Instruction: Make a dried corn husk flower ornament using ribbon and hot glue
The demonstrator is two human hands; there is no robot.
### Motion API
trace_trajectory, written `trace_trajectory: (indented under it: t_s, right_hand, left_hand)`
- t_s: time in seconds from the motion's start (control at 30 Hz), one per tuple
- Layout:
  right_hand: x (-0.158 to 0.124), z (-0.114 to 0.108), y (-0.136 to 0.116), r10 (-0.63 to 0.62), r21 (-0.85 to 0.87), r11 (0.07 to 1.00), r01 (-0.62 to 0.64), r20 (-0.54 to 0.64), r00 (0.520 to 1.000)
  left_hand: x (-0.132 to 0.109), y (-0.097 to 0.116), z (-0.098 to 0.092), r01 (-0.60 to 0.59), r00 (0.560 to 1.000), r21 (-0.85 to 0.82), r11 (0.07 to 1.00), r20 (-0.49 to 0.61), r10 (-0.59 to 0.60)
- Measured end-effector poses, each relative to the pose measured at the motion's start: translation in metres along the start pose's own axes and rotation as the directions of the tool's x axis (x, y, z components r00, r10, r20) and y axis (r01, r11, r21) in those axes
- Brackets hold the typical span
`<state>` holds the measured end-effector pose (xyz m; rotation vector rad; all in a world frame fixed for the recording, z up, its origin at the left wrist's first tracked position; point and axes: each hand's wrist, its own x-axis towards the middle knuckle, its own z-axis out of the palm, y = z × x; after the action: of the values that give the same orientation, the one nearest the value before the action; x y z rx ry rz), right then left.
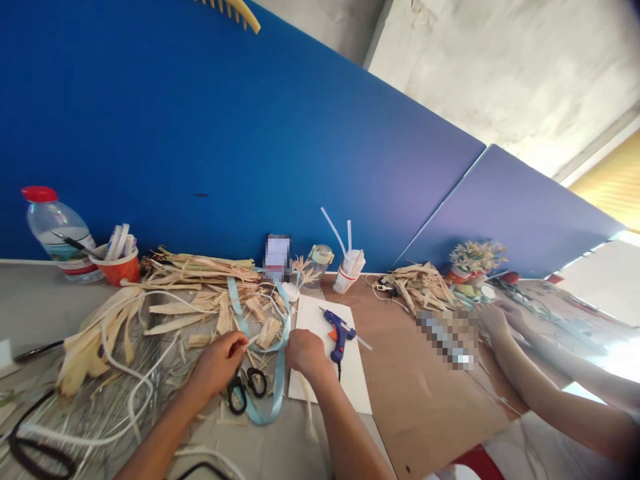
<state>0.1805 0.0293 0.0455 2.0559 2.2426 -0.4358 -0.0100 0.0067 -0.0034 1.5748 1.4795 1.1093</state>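
No legible text anywhere in this view. Water bottle [57, 230] at the left end of the desk [435, 407] has a label band, print too small to read. Orange cup [120, 268] and the white cup with a red band [345, 280]: markings unreadable. Card [277, 257] against the blue partition and a patch [447, 337] on the desk are pixelated. Blue ribbon [281, 377], gripped by left hand [220, 363] and right hand [306, 353], shows no print I can make out.
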Motion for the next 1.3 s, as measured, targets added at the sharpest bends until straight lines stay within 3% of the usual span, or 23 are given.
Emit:
trace_trajectory:
  t_s: [0.1, 0.17, 0.27, 0.33, 0.43, 0.53, 0.63, 0.73, 0.93, 1.13, 1.3]
  right_hand:
    - [-0.001, -0.008, 0.005, 0.003, 0.125, 0.992, 0.002, -0.041, 0.999]
    - [-0.002, -0.016, 0.008, -0.014, 0.376, 0.925, 0.053, -0.105, 0.994]
    - [-0.005, -0.023, 0.005, -0.037, 0.761, 0.631, 0.150, -0.164, 0.986]
    - [-0.006, -0.022, -0.002, -0.044, 0.896, 0.419, 0.151, -0.146, 0.988]
    - [-0.005, -0.014, -0.017, -0.026, 0.970, 0.205, 0.128, -0.125, 0.992]
    - [-0.003, -0.005, -0.027, 0.030, 0.982, 0.123, 0.142, -0.147, 0.989]
    - [-0.001, -0.001, -0.031, 0.068, 0.986, 0.065, 0.154, -0.158, 0.985]
    - [-0.004, 0.003, -0.034, 0.032, 0.988, 0.059, 0.141, -0.143, 0.989]
    - [-0.013, 0.020, -0.039, -0.087, 0.942, 0.304, 0.144, -0.123, 0.989]
    - [-0.013, 0.028, -0.035, -0.118, 0.942, 0.299, 0.155, -0.124, 0.985]
    - [-0.014, 0.029, -0.035, -0.092, 0.934, 0.326, 0.145, -0.121, 0.988]
  left_hand:
    - [0.001, 0.000, -0.001, -0.060, 0.998, 0.111, 0.992, 0.019, 0.059]
    - [0.001, 0.000, -0.002, -0.081, 0.996, 0.131, 0.988, -0.028, 0.086]
    - [0.001, 0.004, -0.003, -0.076, 0.996, 0.004, 0.997, -0.050, 0.076]
    - [0.000, 0.009, -0.003, -0.004, 0.999, -0.161, 0.987, 0.048, 0.012]
    - [-0.005, 0.018, 0.000, 0.145, 0.960, -0.342, 0.929, 0.274, -0.049]
    - [-0.009, 0.027, 0.002, 0.222, 0.911, -0.395, 0.892, 0.409, -0.045]
    - [-0.011, 0.031, 0.002, 0.264, 0.890, -0.389, 0.882, 0.452, -0.066]
    - [-0.010, 0.031, 0.002, 0.291, 0.896, -0.403, 0.867, 0.433, -0.099]
    - [-0.004, 0.020, 0.004, 0.258, 0.943, -0.407, 0.876, 0.303, -0.137]
    - [-0.007, 0.022, 0.003, 0.274, 0.921, -0.390, 0.879, 0.369, -0.124]
    - [-0.008, 0.022, 0.003, 0.293, 0.922, -0.413, 0.862, 0.361, -0.141]
